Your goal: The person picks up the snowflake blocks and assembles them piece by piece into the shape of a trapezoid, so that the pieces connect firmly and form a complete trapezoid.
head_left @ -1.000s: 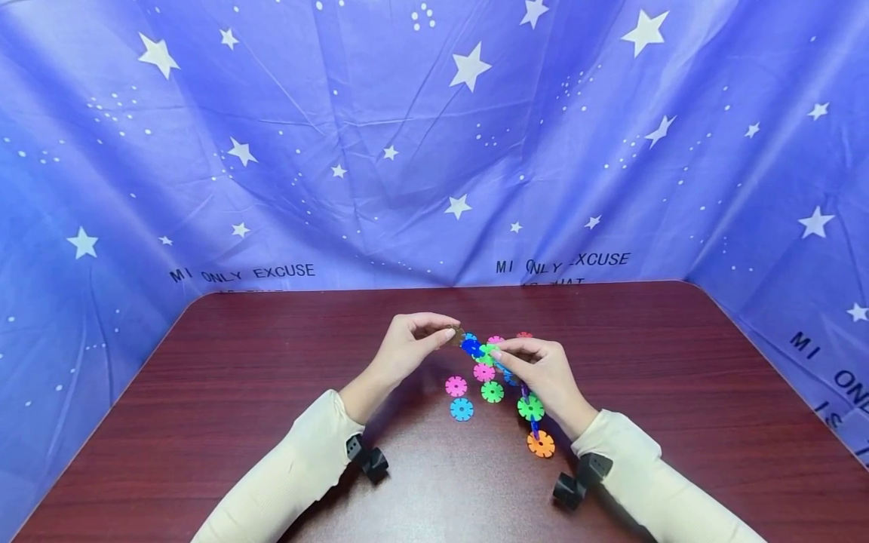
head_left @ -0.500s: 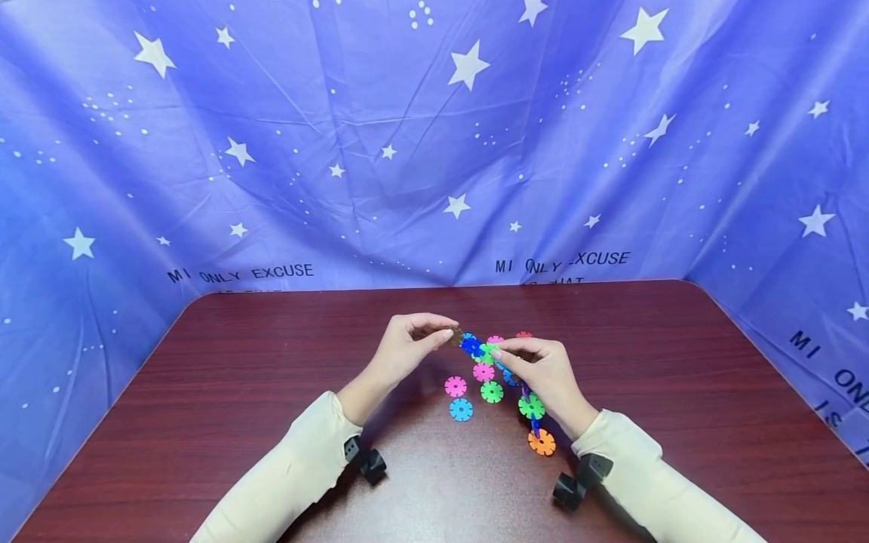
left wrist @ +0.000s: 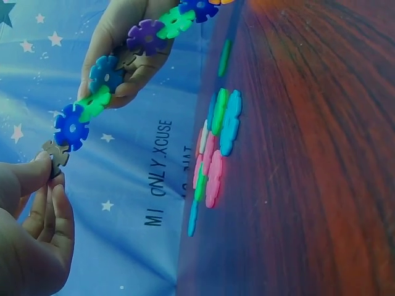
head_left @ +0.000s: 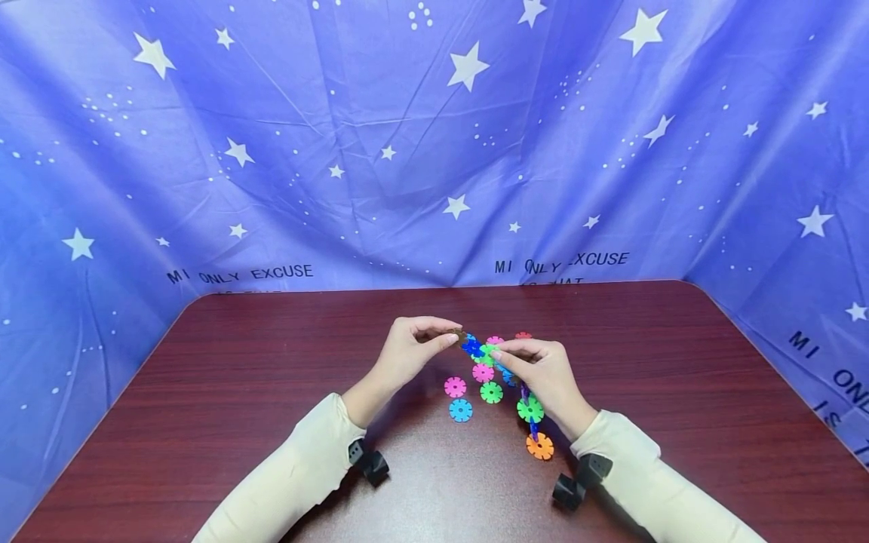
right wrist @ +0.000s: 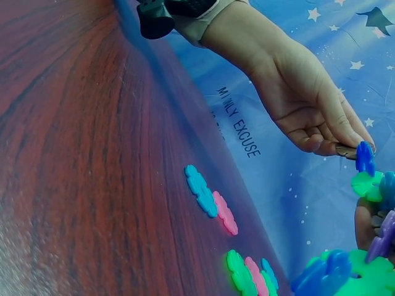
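Observation:
A chain of notched plastic snowflake discs hangs between my two hands above the table. My left hand [head_left: 407, 351] pinches the brown disc [left wrist: 60, 152] at its upper end with thumb and fingers. Joined to that are a dark blue disc [left wrist: 65, 126] and a bright green disc [left wrist: 92, 106]. My right hand [head_left: 546, 373] holds the chain near this green disc; in the left wrist view its fingers lie behind a light blue disc [left wrist: 99, 77] and a purple disc [left wrist: 139, 40]. Below the right hand dangle another green disc [head_left: 526, 415] and an orange disc [head_left: 545, 452].
Several loose discs lie flat on the dark red wooden table [head_left: 204, 422], among them a pink disc [head_left: 449, 390], a light blue disc [head_left: 455, 415] and a green disc [head_left: 485, 396]. A red disc [head_left: 523, 335] lies farther back. A starry blue curtain [head_left: 380, 211] hangs behind the table.
My left hand has shifted very slightly right, towards the right hand, with the brown disc still pinched. The dangling end of the chain sways a little. Loose discs stay put.

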The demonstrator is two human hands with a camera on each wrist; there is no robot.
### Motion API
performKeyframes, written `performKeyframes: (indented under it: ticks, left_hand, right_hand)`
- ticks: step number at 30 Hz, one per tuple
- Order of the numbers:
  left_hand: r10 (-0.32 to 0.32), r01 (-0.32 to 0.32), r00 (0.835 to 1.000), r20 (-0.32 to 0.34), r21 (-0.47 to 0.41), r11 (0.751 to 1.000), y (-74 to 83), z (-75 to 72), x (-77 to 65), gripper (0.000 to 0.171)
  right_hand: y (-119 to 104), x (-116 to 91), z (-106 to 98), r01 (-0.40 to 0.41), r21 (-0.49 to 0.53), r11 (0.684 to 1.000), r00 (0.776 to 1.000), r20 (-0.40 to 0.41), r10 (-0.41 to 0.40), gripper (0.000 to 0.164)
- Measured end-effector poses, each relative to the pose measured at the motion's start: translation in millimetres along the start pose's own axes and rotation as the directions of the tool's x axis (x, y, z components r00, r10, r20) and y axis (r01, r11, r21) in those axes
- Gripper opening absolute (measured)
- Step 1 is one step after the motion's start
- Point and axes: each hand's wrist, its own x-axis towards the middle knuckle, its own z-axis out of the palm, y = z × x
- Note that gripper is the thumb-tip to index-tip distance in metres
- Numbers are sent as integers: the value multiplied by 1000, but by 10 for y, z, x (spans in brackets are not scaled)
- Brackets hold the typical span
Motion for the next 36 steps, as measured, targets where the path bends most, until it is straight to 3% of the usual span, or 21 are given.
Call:
performKeyframes:
  ticks: [9,20,24,29,33,36]
  left_hand:
    - [-3,2,999,-41,-11,1000,-279,59,68,17]
    - [13,-16,999,-41,-63,998,-234,95,59,16]
    - [-64,56,995,-81,-90,994,-244,110,86,18]
    - [-197,171,970,-141,-175,970,-282,121,132,20]
    - [-253,219,957,-144,-215,952,-300,105,158,21]
    - [-270,241,956,-111,-223,944,-294,82,173,22]
  right_hand:
    - [-49,-8,-3,-58,-2,998,998,-31,58,22]
    - [-76,-23,-4,-84,42,996,995,-44,86,25]
    - [-46,-23,34,-113,127,985,992,-44,120,23]
    - [-9,-24,82,-184,249,951,981,-10,192,5]
    - [31,-24,87,-241,241,940,970,40,238,10]
    - [57,-18,78,-250,221,943,968,82,237,27]
